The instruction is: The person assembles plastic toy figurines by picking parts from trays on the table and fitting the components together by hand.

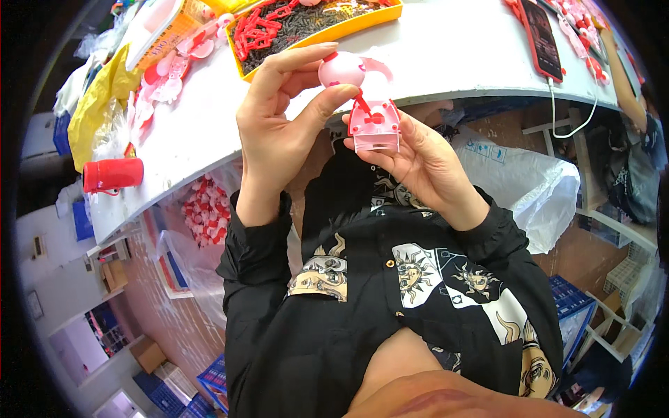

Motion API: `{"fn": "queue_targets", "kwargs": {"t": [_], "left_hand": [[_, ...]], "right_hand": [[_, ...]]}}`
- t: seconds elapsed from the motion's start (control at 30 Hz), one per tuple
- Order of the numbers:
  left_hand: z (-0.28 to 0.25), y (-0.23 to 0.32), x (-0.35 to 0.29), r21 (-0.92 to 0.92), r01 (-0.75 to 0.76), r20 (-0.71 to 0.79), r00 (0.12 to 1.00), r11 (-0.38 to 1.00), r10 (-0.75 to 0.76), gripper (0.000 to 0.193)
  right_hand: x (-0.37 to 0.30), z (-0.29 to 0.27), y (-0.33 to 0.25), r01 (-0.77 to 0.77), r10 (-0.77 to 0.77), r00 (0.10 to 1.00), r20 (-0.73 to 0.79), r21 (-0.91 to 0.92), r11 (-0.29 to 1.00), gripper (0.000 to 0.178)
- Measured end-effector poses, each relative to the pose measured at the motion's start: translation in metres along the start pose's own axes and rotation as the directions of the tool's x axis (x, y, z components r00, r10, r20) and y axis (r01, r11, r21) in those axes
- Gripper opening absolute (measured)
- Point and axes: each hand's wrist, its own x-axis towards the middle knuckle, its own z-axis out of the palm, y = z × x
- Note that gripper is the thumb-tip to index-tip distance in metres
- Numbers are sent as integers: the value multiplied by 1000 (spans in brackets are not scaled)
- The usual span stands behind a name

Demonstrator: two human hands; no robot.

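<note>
Between the thumb and fingers of my left hand (289, 111) is a round pink toy head (341, 70) with a red top. My right hand (425, 153) grips a pink and red plastic toy body shell (376, 129), its hollow inner side with small pegs facing up. A short red piece (364, 104) runs from the head down into the shell. Behind them a curved pale pink part (378, 73) shows; I cannot tell what it joins to. Both hands are held close together at the table's near edge.
A yellow tray (327, 35) of dark small parts and red links lies on the white table (202, 125). Loose pink parts (164, 80) and a red cylinder (113, 175) are left; a phone (540, 38) with a white cable is right. Below hangs a bag of parts (207, 212).
</note>
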Motion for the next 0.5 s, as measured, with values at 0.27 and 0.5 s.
{"fn": "queue_targets", "kwargs": {"t": [0.27, 0.5], "left_hand": [[6, -4, -2, 231, -138, 71, 990, 963, 125, 40], [13, -2, -1, 342, -108, 127, 990, 933, 68, 38]], "right_hand": [[-4, 1, -1, 12, -12, 1000, -7, -10, 1000, 50], [-5, -2, 0, 65, -65, 998, -9, -48, 997, 47]]}}
